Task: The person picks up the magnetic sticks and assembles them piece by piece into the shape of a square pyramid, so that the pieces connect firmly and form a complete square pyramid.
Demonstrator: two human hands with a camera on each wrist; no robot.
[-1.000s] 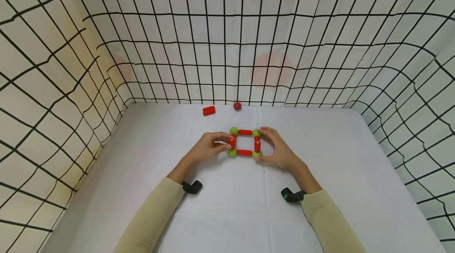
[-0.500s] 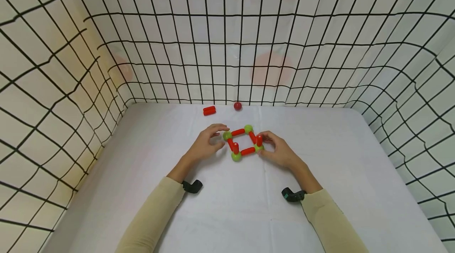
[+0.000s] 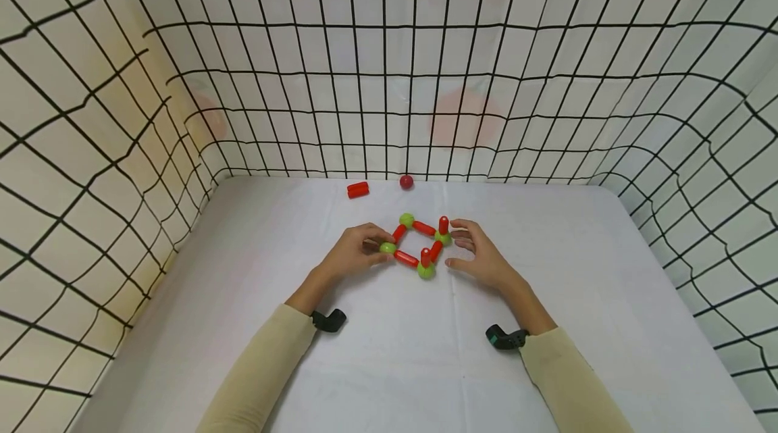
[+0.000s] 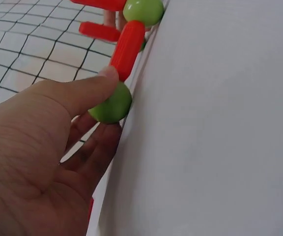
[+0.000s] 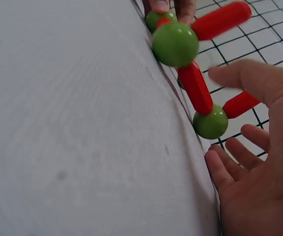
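Note:
A square frame of red rods (image 3: 406, 258) joined by green balls (image 3: 406, 220) lies on the white table, turned corner-on. Two more red rods stand upright, one on the near ball (image 3: 426, 271) and one on the right ball (image 3: 443, 238). My left hand (image 3: 357, 250) pinches the left corner ball (image 4: 113, 105) between thumb and fingers. To the right of the frame, my right hand (image 3: 483, 257) is spread with nothing in its grasp. In the right wrist view, a gap separates its thumb from the red rods and green balls.
Loose red rods (image 3: 358, 190) lie side by side near the table's back edge. A dark red ball (image 3: 406, 182) rests to the right of them. Black netting (image 3: 383, 75) rises behind the table and along both sides.
The frame has turned counterclockwise as seen from above. My left hand released it, then took hold of the left corner ball. My right hand has let go and drawn slightly away.

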